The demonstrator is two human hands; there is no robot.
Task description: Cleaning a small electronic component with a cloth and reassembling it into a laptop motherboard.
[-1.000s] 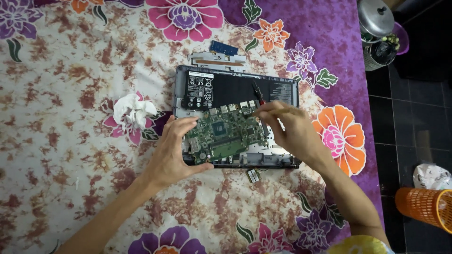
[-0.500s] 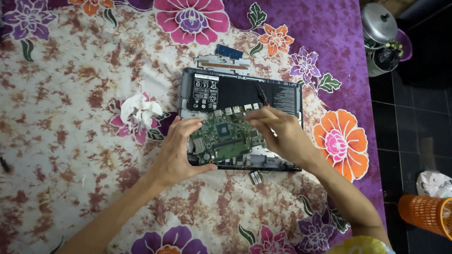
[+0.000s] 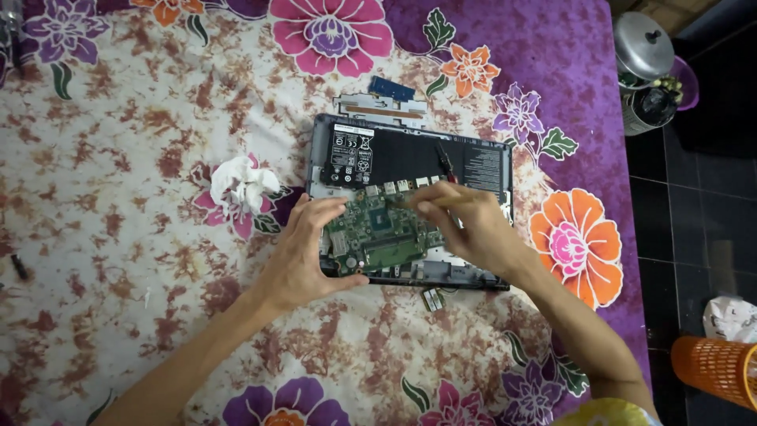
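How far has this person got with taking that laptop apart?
Done: the laptop lies open, its black battery and green circuit board exposed, and a metal plate and a small chip lie loose on the flowered cloth. In hand: the left hand grips the board's edge while the right hand works at it with a thin tool. Left: board and battery sit in the case.

Whole worktop (image 3: 118, 158) is covered in a purple-and-cream floral cloth. Dark tiled floor (image 3: 702, 221) on the right, with a steel pot (image 3: 643, 47) and orange basket (image 3: 717, 367).
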